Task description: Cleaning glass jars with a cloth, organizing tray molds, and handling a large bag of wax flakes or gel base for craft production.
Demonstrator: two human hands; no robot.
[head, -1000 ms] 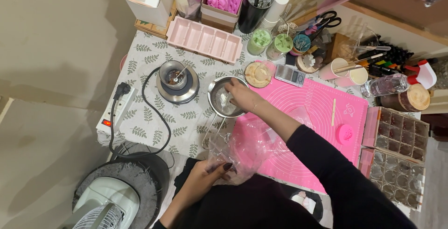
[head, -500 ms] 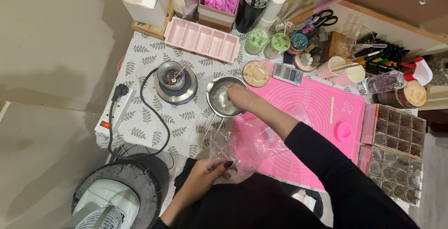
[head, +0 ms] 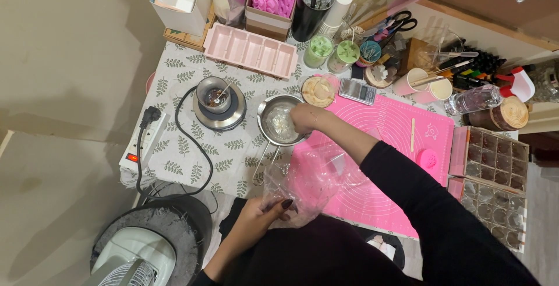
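Hands at work over a cluttered tabletop [head: 174, 146] with a leaf-print cloth. Right hand [head: 304, 118] reaches forward, fingers bunched together above the rim of a small metal saucepan [head: 278, 122] holding pale flakes; whether it pinches anything I cannot tell. Left hand [head: 262, 216] sits close to the body, grip clamped on the mouth of a clear plastic bag [head: 308, 181], which slumps across the near-left corner of the pink silicone mat [head: 396, 146]. Key relation: bag lies between the two hands, directly back along the right forearm from the saucepan; saucepan handle runs toward the person, ending just beside the bag's left edge. Left hand is the nearer one to the bag, right hand the nearer to the pan. Left of the saucepan, apart from it, a round electric warmer [head: 218, 104] carries a small cup. Beyond it, a pink tray mould [head: 253, 50].
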